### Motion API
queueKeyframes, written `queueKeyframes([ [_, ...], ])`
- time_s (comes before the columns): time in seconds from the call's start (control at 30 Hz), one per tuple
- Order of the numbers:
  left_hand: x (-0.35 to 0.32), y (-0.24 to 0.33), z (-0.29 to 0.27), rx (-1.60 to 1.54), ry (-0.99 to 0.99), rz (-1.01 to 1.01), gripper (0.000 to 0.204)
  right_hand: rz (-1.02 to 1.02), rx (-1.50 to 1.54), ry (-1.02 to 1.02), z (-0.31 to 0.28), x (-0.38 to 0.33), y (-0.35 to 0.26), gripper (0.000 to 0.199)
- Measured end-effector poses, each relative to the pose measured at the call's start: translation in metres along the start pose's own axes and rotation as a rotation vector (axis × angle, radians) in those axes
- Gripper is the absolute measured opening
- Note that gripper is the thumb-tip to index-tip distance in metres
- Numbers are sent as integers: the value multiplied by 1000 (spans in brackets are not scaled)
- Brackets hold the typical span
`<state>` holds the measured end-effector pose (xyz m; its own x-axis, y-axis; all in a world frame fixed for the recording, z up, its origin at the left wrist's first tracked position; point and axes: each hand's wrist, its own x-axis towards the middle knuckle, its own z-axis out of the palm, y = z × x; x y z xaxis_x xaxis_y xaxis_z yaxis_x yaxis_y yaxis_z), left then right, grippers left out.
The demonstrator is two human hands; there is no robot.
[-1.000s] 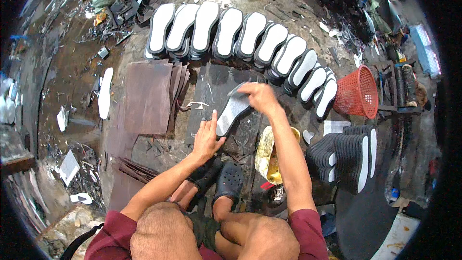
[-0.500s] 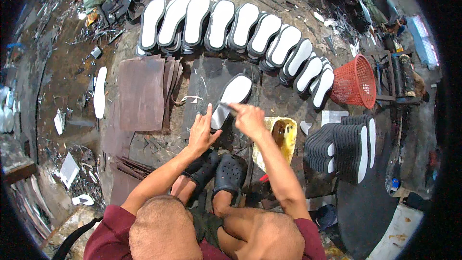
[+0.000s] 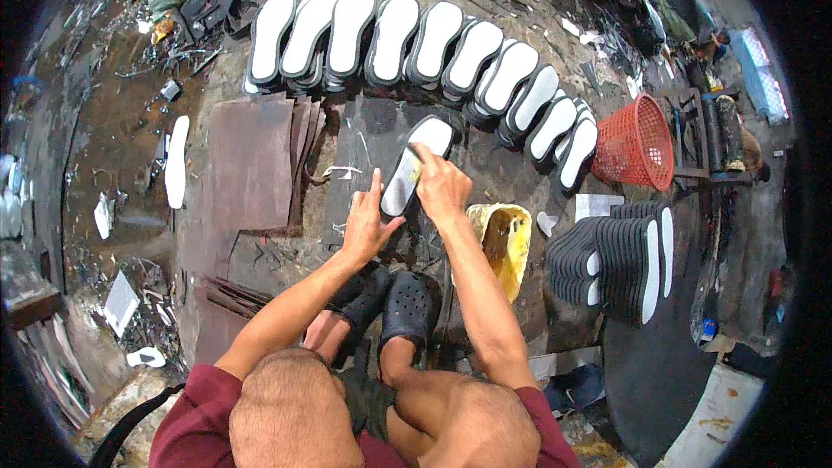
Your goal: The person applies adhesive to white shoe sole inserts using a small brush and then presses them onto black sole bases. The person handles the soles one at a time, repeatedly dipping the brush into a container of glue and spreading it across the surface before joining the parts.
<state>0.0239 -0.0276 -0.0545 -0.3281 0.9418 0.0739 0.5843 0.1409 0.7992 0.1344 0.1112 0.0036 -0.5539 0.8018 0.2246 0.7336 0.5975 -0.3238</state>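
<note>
A white-topped shoe sole with a dark rim (image 3: 426, 134) lies aslant on a dark board (image 3: 354, 140) in front of me. My right hand (image 3: 444, 184) is closed round a small dark tool (image 3: 419, 153), its end over the middle of the sole; whether it is a brush or a spreader I cannot make out. The sole's lower half looks greyer and shinier than its white upper end. Beside that lower end my left hand (image 3: 367, 221) is open, index finger stretched out and thumb pointing to the sole. A yellow-smeared tub (image 3: 519, 251) with amber stuff inside stands right of my right forearm.
Stacks of white-topped soles (image 3: 352, 30) curve along the far side. Brown sheets (image 3: 251, 160) lie at the left. A red basket (image 3: 633, 143) and rows of dark soles (image 3: 628, 264) stand at the right. Scraps litter the floor around a loose white insole (image 3: 178, 162).
My right hand has moved slightly right and away from me, carrying the tool up along the sole. The left hand stays near the sole's lower end; the view has shifted slightly.
</note>
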Motion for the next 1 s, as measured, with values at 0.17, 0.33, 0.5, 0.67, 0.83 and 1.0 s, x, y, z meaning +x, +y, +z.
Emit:
queueKeyframes([
  [0.17, -27, -26, -8, -358, 275, 49, 119, -141, 61, -145, 9, -46, -33, 40],
  [0.33, -20, -21, -53, -315, 586, -174, 55, -177, 30, -60, 13, -87, -50, 42],
  [0.5, 20, -8, -50, -434, 541, -202, 38, -183, 55, -123, 3, -112, -40, 41],
  [0.67, 21, -6, -40, -54, 135, -20, 96, 169, 526, 283, -107, -89, -37, 38],
  [0.83, 22, 21, 0, 114, -105, -41, 125, 357, 569, 569, -187, -105, 28, 29],
  [1.0, 14, 22, -2, 312, 5, 9, 124, 463, 662, 728, -200, -141, 35, 31],
])
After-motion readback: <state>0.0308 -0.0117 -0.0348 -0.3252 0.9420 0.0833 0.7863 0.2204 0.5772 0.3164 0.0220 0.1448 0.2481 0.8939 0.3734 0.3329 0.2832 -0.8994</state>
